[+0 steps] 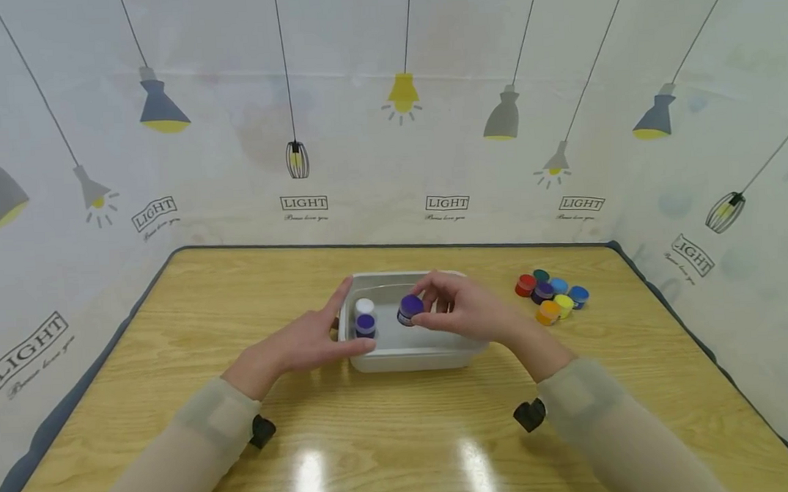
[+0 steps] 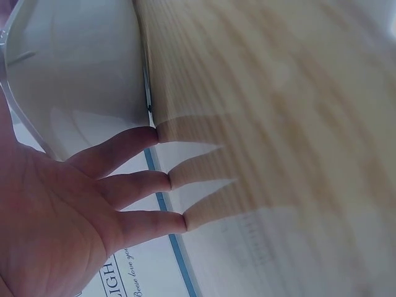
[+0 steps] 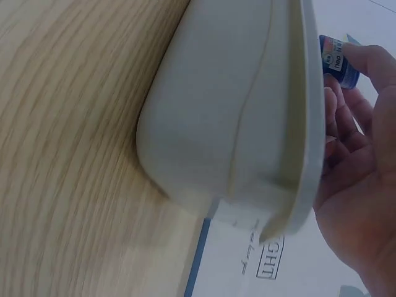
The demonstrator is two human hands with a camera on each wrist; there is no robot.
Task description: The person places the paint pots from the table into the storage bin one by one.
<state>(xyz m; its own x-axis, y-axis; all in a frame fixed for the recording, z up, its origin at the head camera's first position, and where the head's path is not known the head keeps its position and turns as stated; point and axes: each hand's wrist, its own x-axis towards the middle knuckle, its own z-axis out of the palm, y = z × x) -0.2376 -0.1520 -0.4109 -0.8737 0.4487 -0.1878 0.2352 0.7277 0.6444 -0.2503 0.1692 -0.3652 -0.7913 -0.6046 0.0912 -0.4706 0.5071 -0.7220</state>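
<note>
The wooden table [image 1: 388, 422] has a glossy top, so the pale plastic container [image 1: 408, 361] standing on it will probably slide if bumped; it looks stiff and light, and is best braced at its end rim. From here I see the left hand [image 1: 309, 341] doing this, fingers spread and straight, thumb along the near left corner, nothing gripped. The right hand [image 1: 466, 309] has closed thumb and forefinger on one purple-lidded jar [image 1: 410, 310], its other fingers loosely bent; the right wrist view shows the jar raised beyond the rim, over the container. The jar should handle as light and rigid, but its smooth round wall may turn or slip under a loose pinch. Take hold on opposite sides of the body, below the lid, and keep it upright. The jar cluster [image 1: 543, 291] on the table, right of the container, calls for the same grip. Inside, at the left end, the white-lidded jar [image 1: 364, 307] and another purple-topped jar [image 1: 366, 325] leave little finger room.
</note>
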